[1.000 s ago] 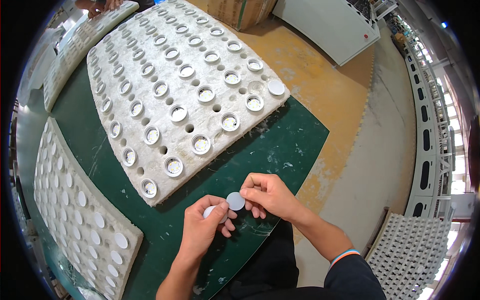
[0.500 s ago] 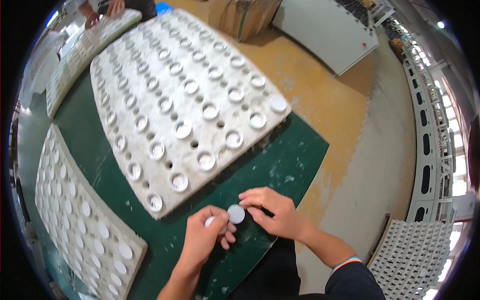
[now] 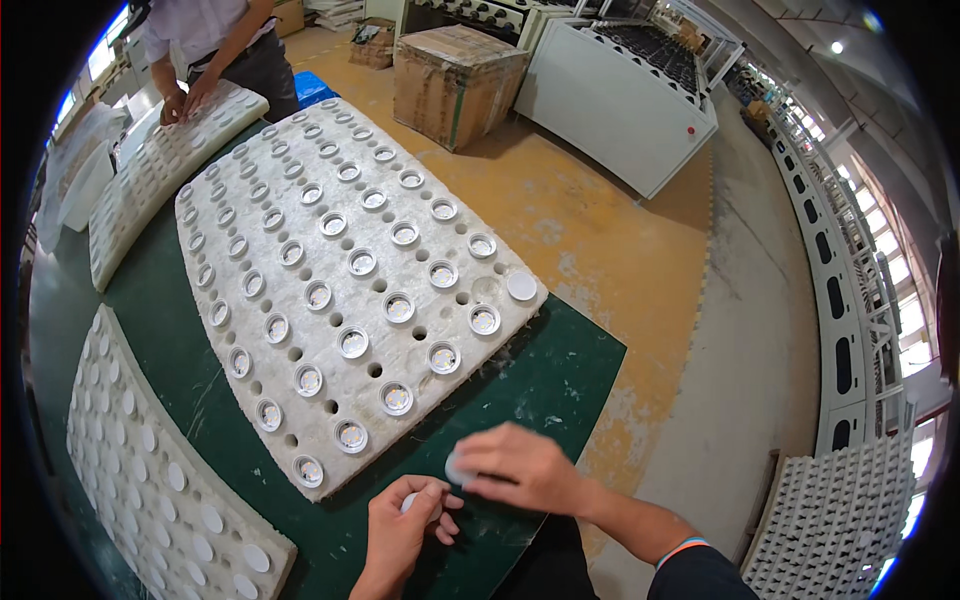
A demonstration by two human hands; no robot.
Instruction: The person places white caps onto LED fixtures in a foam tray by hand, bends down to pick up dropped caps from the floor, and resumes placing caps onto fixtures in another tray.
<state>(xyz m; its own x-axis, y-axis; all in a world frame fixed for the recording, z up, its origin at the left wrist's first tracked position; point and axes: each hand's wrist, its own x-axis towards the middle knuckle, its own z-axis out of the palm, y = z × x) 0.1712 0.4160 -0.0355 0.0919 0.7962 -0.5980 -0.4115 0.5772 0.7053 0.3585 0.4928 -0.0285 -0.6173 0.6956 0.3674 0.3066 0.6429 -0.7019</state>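
Note:
My left hand [image 3: 400, 535] is closed around white round caps [image 3: 420, 508], low over the green table edge; its fingers hide how many there are. Just to the right, my right hand [image 3: 525, 468] grips a single white round cap [image 3: 457, 468] between its fingers, slightly blurred by motion. Beyond both hands lies a white foam board [image 3: 325, 385] with rows of holes. Round white lamp housings [image 3: 397, 398] sit in many of them, face up, with small LED boards showing inside. At the right corner one housing has a plain white cap [image 3: 521, 286] over it.
Another foam board [image 3: 150, 520] with white discs lies at the left. Across the green table [image 3: 570, 345], a co-worker's hands [image 3: 185, 100] touch a further foam board [image 3: 165, 160]. Past the table stand a taped carton [image 3: 455, 85] and a white machine [image 3: 610, 110].
My right hand has moved left and closed on a cap beside my left hand. The view has tilted up, so the board sits lower and the co-worker shows more.

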